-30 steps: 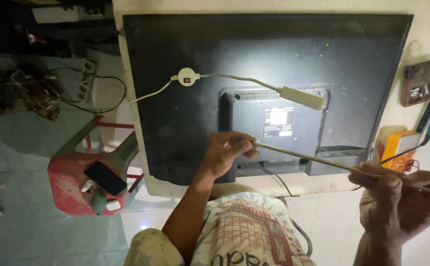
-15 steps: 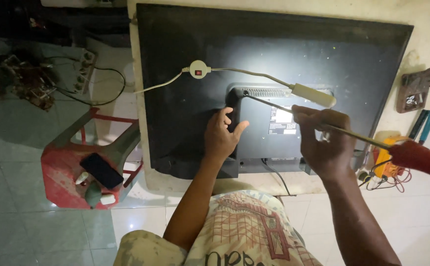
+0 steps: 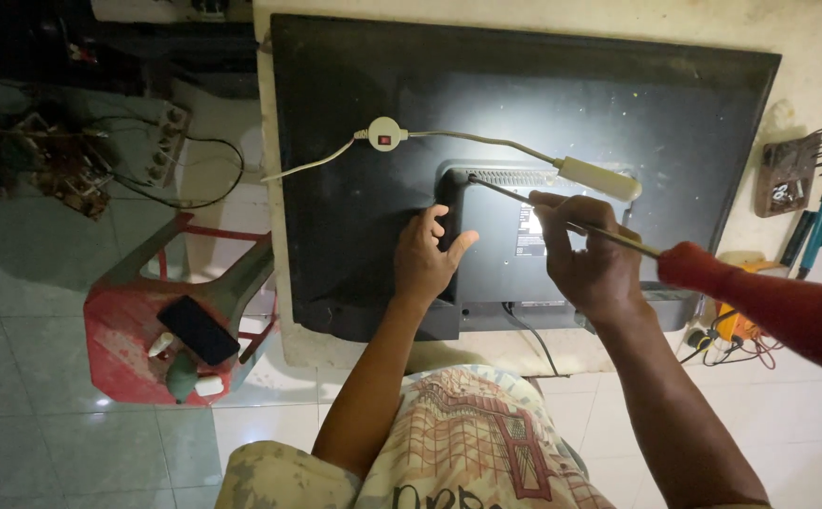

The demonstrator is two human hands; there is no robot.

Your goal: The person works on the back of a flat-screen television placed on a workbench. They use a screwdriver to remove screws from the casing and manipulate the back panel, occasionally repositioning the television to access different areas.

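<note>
Item: flat-panel television point(image 3: 561, 123), face down on a pale worktable point(image 3: 816, 66), black back cover up, filling the upper centre of the frame (laid flat, evidently so the rear is reachable).

Left hand point(image 3: 428, 259): resting flat on the raised central housing point(image 3: 500, 245), fingers spread apart and holding nothing; it appears to steady the set.

Right hand point(image 3: 592, 259): fingers clamped around the shaft of a long screwdriver point(image 3: 561, 219), red handle point(image 3: 703, 269) trailing to the right, tip set at the housing's upper left corner beside a vent grille.

Also present: white cord with inline switch point(image 3: 385, 134) and a lit lamp bar point(image 3: 599, 177) lying across the cover; red plastic stool point(image 3: 161, 320) at lower left carrying a dark phone point(image 3: 197, 329); power strip point(image 3: 168, 141) at upper left; hand tools point(image 3: 821, 221) at right edge.
</note>
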